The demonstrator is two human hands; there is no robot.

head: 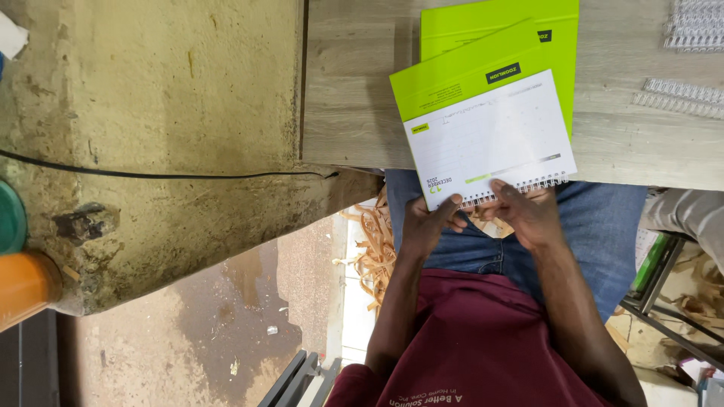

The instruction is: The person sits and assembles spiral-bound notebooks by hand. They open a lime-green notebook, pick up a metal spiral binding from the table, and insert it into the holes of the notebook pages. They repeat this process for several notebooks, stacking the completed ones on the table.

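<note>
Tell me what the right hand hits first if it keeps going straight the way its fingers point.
The right hand points up-left at the spiral-bound calendar, already touching its wire-bound edge. Beyond lies the green cover on the table.

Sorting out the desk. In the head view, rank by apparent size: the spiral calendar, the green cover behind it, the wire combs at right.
1. Calendar, largest, held by both hands.
2. Green cover, partly hidden, so unsure.
3. Wire combs, smallest.

left hand (pixel 426 226) fingertips hidden under calendar (pixel 490 139); wire combs (pixel 694 26) cut off at edge
</note>
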